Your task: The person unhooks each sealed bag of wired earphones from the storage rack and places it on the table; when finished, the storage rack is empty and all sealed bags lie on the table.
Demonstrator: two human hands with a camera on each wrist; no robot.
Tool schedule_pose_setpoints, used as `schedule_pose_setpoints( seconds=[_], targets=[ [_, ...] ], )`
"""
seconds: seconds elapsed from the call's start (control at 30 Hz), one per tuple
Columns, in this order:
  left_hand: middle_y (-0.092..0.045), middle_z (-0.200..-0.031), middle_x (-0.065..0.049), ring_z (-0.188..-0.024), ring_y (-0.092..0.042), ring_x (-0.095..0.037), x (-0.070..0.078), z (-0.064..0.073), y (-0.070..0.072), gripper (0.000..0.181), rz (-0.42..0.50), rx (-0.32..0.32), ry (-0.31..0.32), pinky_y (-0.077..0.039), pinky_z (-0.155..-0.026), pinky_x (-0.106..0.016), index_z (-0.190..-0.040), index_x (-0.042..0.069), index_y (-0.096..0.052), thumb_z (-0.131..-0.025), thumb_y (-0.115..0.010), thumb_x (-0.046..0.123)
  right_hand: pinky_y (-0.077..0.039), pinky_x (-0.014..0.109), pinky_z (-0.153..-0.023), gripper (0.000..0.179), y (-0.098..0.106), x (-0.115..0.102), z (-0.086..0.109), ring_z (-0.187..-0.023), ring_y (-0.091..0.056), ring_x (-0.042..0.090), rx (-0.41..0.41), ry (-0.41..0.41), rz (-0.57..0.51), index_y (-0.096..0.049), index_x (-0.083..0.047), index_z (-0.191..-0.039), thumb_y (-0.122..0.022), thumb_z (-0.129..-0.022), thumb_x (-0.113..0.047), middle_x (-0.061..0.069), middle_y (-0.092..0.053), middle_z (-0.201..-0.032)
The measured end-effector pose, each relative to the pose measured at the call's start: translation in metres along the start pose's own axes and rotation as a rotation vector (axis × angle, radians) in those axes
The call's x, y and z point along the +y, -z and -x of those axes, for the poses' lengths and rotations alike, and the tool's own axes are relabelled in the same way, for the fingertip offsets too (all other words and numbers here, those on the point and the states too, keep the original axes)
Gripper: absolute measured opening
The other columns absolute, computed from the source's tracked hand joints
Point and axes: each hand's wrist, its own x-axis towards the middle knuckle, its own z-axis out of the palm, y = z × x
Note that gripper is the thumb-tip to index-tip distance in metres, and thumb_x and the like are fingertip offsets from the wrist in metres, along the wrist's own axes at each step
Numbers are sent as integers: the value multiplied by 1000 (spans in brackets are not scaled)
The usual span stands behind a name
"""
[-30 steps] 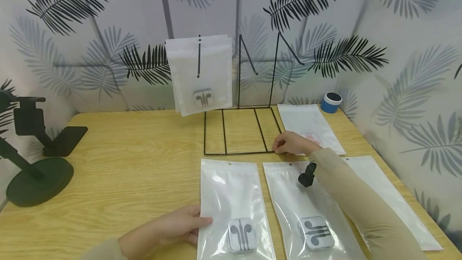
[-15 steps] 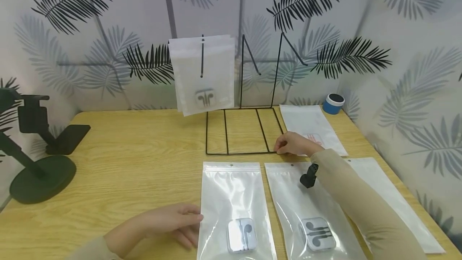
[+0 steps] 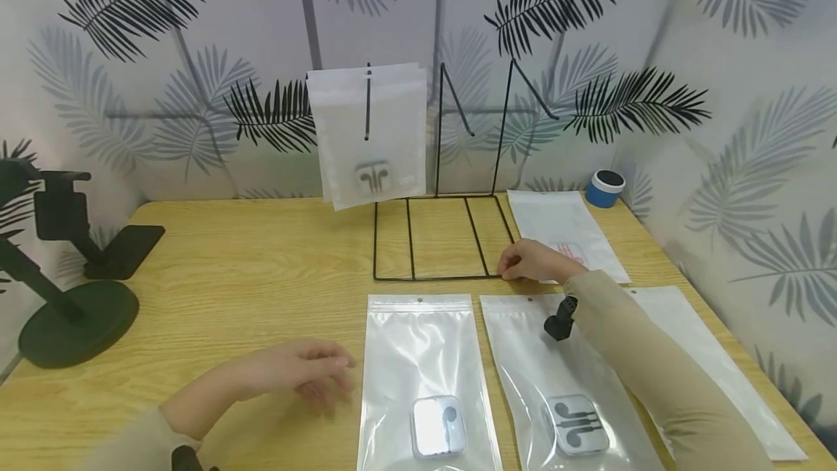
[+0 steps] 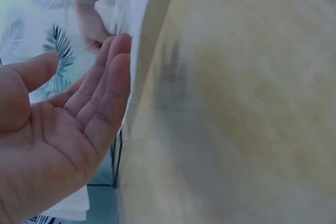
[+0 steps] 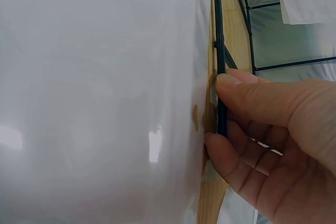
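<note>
My right hand [image 3: 532,260] pinches the front rail of a black wire display rack [image 3: 445,278] near its right corner. In the right wrist view, thumb and fingertips meet around the black wire [image 5: 219,24]. My left hand [image 3: 294,369] is just left of the nearest white zip bag [image 3: 399,355], its fingers relaxed and holding nothing. That bag lies flat, with a square earphone case [image 3: 438,426] showing through its clear front. A second bag [image 3: 523,362] with an earphone case [image 3: 574,424] lies beside it, partly under my right forearm. Several white bags [image 3: 399,107] hang from the rack's left hook.
A third bag [image 3: 726,391] lies at the right, partly hidden by my sleeve. Behind my right hand lies another bag [image 3: 549,213] with red-marked contents, near a blue jar [image 3: 603,190]. A dark green stand [image 3: 78,325] is on the table's left.
My left hand has let go of the left bag's edge and moved away to the left. My right hand stays on the rack's front rail.
</note>
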Motion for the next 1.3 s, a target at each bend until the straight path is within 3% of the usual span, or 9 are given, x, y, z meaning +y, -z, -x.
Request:
schedule_pose_setpoints(
  seconds=[0.2,0.4,0.57,0.8,0.9,1.07,1.3],
  targets=[
    [-54,-120,-18,-104,-56,-32,21,-9,33,48,-90,157,-96,-47,-87,-39,-132,-6,-40,-100,-40,30,-42,27,-61,5,-1,0,0,-68,-48,15,2,9,4,-67,-2,-88,-62,-86,-1,0,-60,-78],
    [-52,-123,-23,-109,-53,-34,44,-30,65,45,-120,400,-203,-46,-90,-39,-130,-7,-42,-101,-40,27,-43,27,-63,5,0,0,-1,-70,-48,15,3,17,0,-67,-2,-87,-63,-85,-1,0,-61,-79],
    [-45,-130,-22,-116,-47,-33,55,-51,91,47,-32,590,-227,-42,-94,-39,-135,-4,-37,-100,-41,27,-43,27,-63,5,1,-1,-2,-70,-48,15,-1,12,-6,-67,-2,-87,-63,-85,-1,1,-61,-80],
    [-39,-136,-19,-121,-40,-31,66,-76,117,48,68,792,-289,-37,-99,-40,-139,-2,-32,-100,-42,23,-44,27,-61,5,0,0,-1,-69,-48,14,-3,-3,-24,-67,-2,-88,-63,-85,-1,1,-61,-79],
    [-36,-139,-17,-125,-37,-29,70,-85,124,51,99,836,-301,-36,-100,-37,-141,-1,-28,-99,-43,23,-44,27,-60,5,0,1,0,-68,-48,14,-2,-5,-28,-67,-1,-88,-63,-85,0,1,-61,-79],
    [-27,-146,-15,-131,-29,-26,73,-96,131,57,104,857,-274,-31,-104,-35,-145,0,-16,-99,-42,21,-43,27,-61,5,-1,2,0,-69,-48,14,-6,1,-45,-67,-1,-88,-63,-85,-1,1,-61,-79],
    [-20,-149,-13,-134,-21,-26,80,-105,139,60,12,890,-206,-22,-108,-37,-146,3,-12,-99,-44,24,-43,27,-60,4,-1,1,-3,-69,-48,14,-6,-5,-52,-67,-1,-88,-64,-85,-1,1,-60,-78]
  ],
)
